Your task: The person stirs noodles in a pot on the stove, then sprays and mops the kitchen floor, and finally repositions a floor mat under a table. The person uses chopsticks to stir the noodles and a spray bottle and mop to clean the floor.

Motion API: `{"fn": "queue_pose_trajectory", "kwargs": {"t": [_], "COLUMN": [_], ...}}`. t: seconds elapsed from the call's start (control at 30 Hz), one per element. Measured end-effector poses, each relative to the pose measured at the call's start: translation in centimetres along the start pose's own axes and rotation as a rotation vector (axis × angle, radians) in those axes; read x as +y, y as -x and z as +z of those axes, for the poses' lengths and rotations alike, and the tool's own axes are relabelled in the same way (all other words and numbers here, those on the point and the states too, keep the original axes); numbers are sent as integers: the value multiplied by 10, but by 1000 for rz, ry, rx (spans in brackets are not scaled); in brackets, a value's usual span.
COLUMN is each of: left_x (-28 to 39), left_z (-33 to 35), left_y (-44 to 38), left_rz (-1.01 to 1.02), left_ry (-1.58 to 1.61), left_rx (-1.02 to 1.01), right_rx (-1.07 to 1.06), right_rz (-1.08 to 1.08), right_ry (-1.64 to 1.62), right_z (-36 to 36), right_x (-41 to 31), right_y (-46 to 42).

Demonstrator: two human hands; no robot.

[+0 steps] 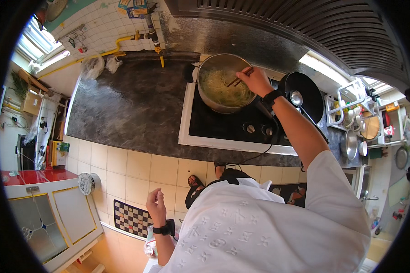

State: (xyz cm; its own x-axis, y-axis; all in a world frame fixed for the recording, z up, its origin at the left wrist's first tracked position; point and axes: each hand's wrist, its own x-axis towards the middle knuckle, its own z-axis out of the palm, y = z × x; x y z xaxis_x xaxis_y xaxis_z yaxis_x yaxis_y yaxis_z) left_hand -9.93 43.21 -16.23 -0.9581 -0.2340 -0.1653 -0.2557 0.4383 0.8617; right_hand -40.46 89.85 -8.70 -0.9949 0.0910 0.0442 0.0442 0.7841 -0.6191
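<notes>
My right hand point(256, 82) grips a pair of dark wooden chopsticks point(237, 82), their tips reaching down into a steel pot point(208, 104). Inside the pot are pale noodles point(222, 82) in yellowish liquid with bits of green. The pot sits on a black gas cooktop point(218, 124) with a white surround and two knobs. Away from the counter, my left hand point(156, 204) hangs over the floor with loosely bent fingers and nothing visible in it. Both wrists carry black bands.
Right of the pot lies a black wok point(307, 92) with a metal ladle point(296, 98) in it. A white dish rack point(355, 99) stands farther right. Overhead is a range hood point(294, 34). A yellow gas pipe point(118, 42) runs along the wall above the dark countertop point(133, 102).
</notes>
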Motion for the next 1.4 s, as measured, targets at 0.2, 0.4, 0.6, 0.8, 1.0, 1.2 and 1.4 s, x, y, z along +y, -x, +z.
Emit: {"fn": "queue_pose_trajectory", "kwargs": {"t": [0.2, 0.4, 0.6, 0.8, 1.0, 1.2, 1.4], "left_x": [1, -1, 0, 0, 2, 7, 7], "left_z": [11, 7, 5, 3, 6, 7, 11], "left_y": [5, 11, 12, 17, 27, 24, 17], "left_rz": [27, 0, 14, 12, -28, -3, 11], "left_ry": [41, 8, 12, 5, 4, 3, 6], "left_rx": [-32, -14, 13, 31, 40, 34, 2], "right_rx": [-151, -166, -182, 22, 72, -39, -50], "right_rz": [26, 65, -169, -194, -193, -81, -76], "right_ry": [4, -229, 22, -59, -90, -47, 62], "right_z": [-13, -34, -20, -14, 11, -6, -38], "right_x": [-13, -18, -24, -18, -23, -16, -13], "right_y": [21, 44, 50, 20, 6, 23, 54]}}
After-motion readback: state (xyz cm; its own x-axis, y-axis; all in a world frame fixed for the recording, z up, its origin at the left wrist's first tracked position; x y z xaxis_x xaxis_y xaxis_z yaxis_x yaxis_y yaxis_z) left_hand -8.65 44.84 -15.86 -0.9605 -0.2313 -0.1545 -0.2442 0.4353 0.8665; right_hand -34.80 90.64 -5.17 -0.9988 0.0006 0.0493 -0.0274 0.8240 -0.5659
